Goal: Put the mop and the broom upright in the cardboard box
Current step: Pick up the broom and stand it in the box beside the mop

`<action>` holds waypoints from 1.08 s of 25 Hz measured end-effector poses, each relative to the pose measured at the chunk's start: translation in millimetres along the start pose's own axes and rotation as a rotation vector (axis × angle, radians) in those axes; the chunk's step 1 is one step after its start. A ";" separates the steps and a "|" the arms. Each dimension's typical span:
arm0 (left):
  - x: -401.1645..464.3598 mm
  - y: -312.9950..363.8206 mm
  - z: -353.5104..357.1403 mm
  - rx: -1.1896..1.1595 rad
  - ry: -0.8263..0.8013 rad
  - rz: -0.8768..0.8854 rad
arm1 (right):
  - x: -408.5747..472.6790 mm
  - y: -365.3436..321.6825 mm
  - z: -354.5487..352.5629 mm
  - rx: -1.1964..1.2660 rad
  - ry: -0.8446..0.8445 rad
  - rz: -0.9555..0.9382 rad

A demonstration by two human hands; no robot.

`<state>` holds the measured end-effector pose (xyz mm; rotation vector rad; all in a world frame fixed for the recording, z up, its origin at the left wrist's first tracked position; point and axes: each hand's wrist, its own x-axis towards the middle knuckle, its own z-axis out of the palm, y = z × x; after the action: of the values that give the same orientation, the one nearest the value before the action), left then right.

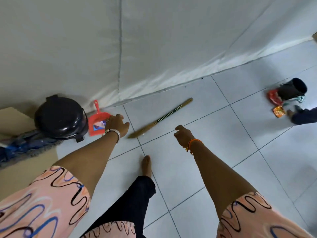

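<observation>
You look down at a pale tiled floor that meets a white fabric wall running across the upper half of the frame. Both of your bare arms reach forward from the bottom edge, in two short pink sleeves with wavy lines.

Your left hand, with one silver watch on its wrist, hangs just left of centre, fingers loosely spread and holding nothing. Your right hand, with one orange thread bracelet, hangs just right of centre, fingers curled loosely and empty.

One straw broom with a black-and-gold banded handle lies flat on the tiles at centre, between and just beyond your two hands, touched by neither.

One mop with a blue and grey string head rests at the left edge, its head over the brown cardboard box in the lower left.

One black round lidded bin stands just above the mop, and one red plastic dustpan leans beside it, partly behind your left hand.

One bare foot of yours shows at lower centre.

At the far right, one black cylinder container lies tipped among a few bright wrappers, where another person's hand reaches in.
</observation>
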<state>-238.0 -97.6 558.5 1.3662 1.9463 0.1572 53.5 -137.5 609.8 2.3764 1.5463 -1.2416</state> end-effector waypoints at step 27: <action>441.0 175.7 503.2 0.152 -0.233 -0.076 | 696.1 235.7 -53.0 -0.286 -0.245 -0.155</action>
<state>141.6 201.9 63.7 1.3389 1.8392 -0.1823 394.9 288.6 114.9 1.8872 1.7196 -1.1904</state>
